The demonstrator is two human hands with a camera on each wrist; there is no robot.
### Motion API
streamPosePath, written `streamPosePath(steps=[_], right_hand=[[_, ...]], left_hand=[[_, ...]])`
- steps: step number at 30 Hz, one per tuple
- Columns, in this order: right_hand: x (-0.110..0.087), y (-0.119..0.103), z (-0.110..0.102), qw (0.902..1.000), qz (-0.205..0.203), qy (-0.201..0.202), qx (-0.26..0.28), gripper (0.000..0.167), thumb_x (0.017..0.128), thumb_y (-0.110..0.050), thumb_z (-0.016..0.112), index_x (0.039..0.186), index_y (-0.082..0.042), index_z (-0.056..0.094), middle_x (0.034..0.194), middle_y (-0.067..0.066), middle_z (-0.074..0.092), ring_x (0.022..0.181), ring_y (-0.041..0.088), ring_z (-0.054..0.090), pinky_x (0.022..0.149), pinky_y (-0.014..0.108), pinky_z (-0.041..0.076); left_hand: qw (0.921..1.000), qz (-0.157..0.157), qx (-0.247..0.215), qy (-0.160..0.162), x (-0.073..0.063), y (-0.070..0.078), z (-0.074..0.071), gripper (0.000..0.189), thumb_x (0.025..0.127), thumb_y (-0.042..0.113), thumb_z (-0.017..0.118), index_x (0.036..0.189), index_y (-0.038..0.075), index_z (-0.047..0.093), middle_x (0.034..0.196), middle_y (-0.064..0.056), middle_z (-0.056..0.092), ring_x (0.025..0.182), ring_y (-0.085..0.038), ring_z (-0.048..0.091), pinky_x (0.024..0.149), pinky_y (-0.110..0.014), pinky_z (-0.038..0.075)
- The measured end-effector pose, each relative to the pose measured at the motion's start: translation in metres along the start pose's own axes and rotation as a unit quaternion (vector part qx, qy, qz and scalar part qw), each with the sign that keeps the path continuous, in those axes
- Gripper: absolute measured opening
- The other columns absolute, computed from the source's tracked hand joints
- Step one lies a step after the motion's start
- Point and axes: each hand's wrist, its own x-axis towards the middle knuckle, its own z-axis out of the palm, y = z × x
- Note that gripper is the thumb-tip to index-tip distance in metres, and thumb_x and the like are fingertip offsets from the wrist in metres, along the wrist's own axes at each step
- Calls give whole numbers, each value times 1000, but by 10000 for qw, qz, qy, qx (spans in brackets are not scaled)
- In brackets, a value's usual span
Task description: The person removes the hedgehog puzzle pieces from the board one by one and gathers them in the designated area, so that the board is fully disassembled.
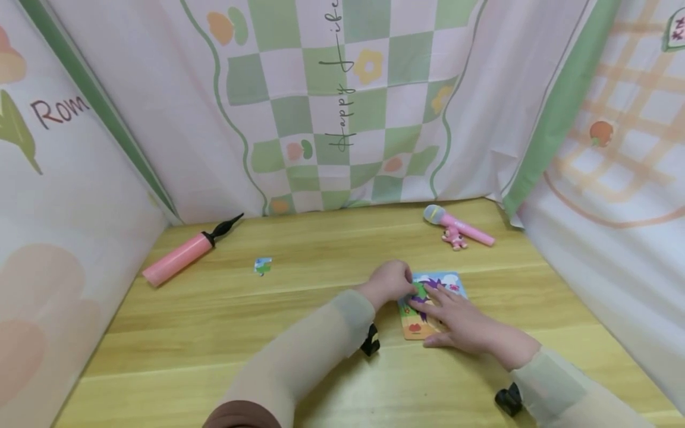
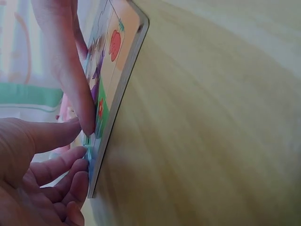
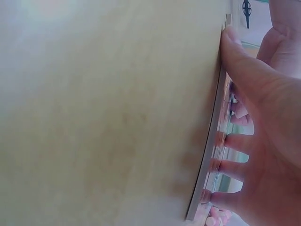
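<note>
The picture puzzle [image 1: 420, 324] lay flat on the table [image 1: 342, 380], right of centre, with both hands over it. The right hand [image 1: 468, 321] was spread wide, its fingertips resting on the picture and its thumb at the near edge, gripping nothing. The left hand [image 1: 392, 279] was at the puzzle's left side near the far corner, fingers bent, thumb and forefinger a narrow gap apart; whether a piece sat between them, I could not tell. The step looked like fitting or straightening a piece there, judging by those fingertips. Doing it well called for light, even pressure from the right hand, enough to steady the board without lifting neighbouring pieces. The left fingertips needed to work square to the outline, easing any tab down flat rather than forcing it sideways. The right forefinger crowded that spot, so a little room would have helped. One loose piece [image 1: 262, 266] lay well apart, toward the pink pump [image 1: 179, 260].
</note>
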Motion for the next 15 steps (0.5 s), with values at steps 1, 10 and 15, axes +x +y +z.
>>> streamPosePath(steps=[1, 10, 15], right_hand=[[0, 0, 0, 10000, -15, 11, 6, 77, 87, -57, 65, 150, -18, 44, 154, 30, 24, 138, 53, 23, 105, 70, 22], [23, -9, 2, 10000, -83, 40, -28, 76, 88, -54, 67, 149, -15, 44, 154, 30, 24, 138, 54, 23, 104, 71, 21], [46, -18, 4, 9999, -139, -3, -62, 76, 87, -52, 68, 149, -14, 44, 154, 31, 24, 137, 54, 23, 103, 73, 21]], left_hand=[[10000, -29, -6, 15, 0, 0, 0, 20, 83, 29, 80, 85, 16, 65, 78, 6, 59, 70, -11, 55, 62, -25, 46], [9996, -192, -67, 174, -1, -17, -11, 20, 84, 27, 79, 87, 14, 64, 79, 6, 59, 72, -12, 56, 65, -26, 47], [9980, -509, -232, 283, -2, -32, -24, 22, 83, 28, 79, 85, 15, 62, 79, 3, 60, 71, -14, 56, 62, -28, 47]])
